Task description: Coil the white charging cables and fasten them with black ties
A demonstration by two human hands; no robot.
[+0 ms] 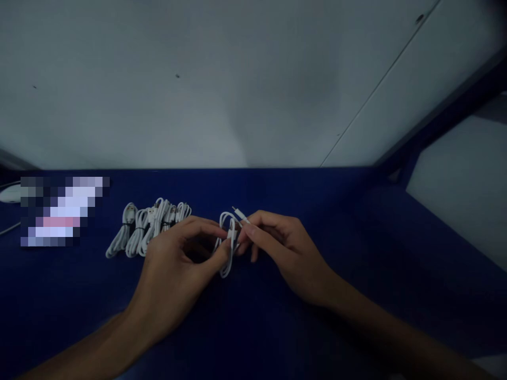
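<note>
A coiled white cable (227, 244) hangs between both hands over the dark blue table (356, 253). My left hand (178, 264) pinches the coil's middle with thumb and fingers. My right hand (277, 243) pinches the same coil from the right, near its plug end (240, 214), which sticks up. To the left, a row of several bundled white cables (146, 227) lies on the table, just beyond my left hand.
A blurred-out patch (61, 211) covers something at the far left, with a white object (10, 194) and a thin wire beside it. A pale wall (237, 79) rises behind the table. The table's right edge runs diagonally past a dark blue frame (443, 121).
</note>
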